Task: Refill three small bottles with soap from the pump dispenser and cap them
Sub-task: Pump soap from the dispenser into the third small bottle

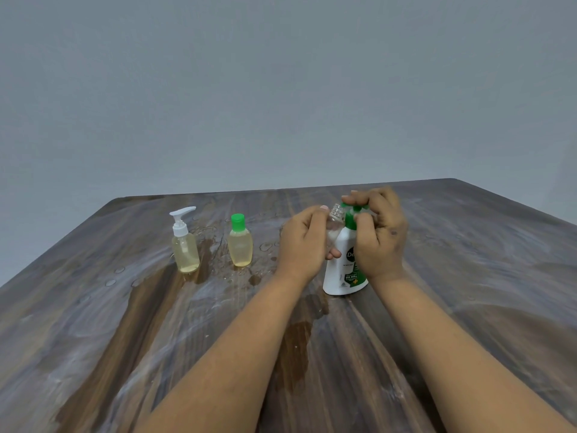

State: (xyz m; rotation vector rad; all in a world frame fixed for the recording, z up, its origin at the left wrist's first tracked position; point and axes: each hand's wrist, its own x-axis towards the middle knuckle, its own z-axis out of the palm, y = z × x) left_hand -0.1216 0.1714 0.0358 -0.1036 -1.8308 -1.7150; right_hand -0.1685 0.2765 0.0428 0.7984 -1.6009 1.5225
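We've got left hand point(301, 242) fingers clamped on the uncapped clear bottle point(335, 218), neck tilted right under the spout; right hand point(379, 226) presses the pump dispenser point(343, 270) head, table's near-right.

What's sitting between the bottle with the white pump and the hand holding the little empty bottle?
In the head view, a small green-capped bottle of yellowish soap stands between the white-pump bottle and the left hand, on the wet table.

Three small bottles are showing: one with a white pump top point(184, 242), one with a green cap point(239, 240), and one clear uncapped bottle point(335, 217). One white pump dispenser point(343, 270) is standing. Two hands are working: left hand point(304, 242), right hand point(379, 232).
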